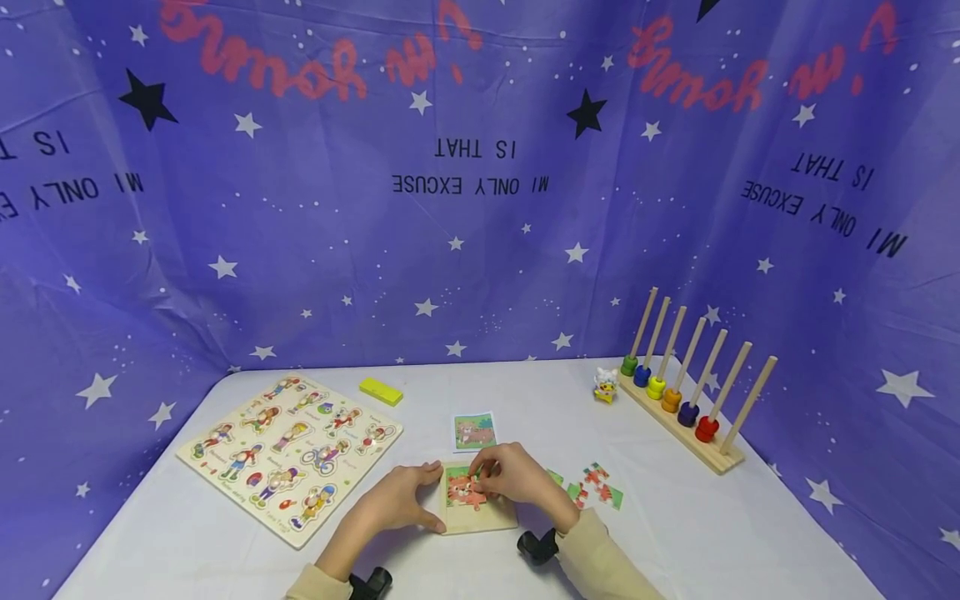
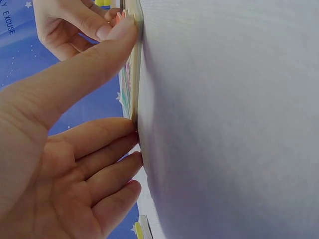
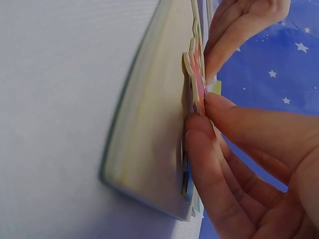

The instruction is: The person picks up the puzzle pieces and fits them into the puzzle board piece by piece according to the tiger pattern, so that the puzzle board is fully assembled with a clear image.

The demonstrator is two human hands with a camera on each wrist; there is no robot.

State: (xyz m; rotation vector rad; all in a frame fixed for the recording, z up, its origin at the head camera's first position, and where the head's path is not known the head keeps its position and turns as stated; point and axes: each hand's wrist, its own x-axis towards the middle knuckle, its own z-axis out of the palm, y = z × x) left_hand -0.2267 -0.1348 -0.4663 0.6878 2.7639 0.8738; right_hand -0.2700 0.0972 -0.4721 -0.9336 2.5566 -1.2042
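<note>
A small wooden puzzle board (image 1: pixel 491 518) lies on the table, with tiger picture pieces (image 1: pixel 459 486) set in its upper left part. My left hand (image 1: pixel 401 497) rests against the board's left side, thumb near the front corner and fingers near the back one. In the left wrist view, the thumb and fingers of that hand (image 2: pixel 65 129) look fairly straight and touch the board's edge (image 2: pixel 135 74). Over the board, my right hand (image 1: pixel 517 479) pinches a red puzzle piece (image 3: pixel 195 82) between thumb and forefinger. That piece sits tilted, slightly above the board surface.
Loose puzzle pieces (image 1: pixel 596 473) lie right of the board. Behind it is a picture card (image 1: pixel 474 432). A large sports-figure puzzle (image 1: pixel 292 450) and a yellow block (image 1: pixel 381 391) lie to the left. A small figurine (image 1: pixel 605 385) and a peg stand with coloured beads (image 1: pixel 718 457) stand at right.
</note>
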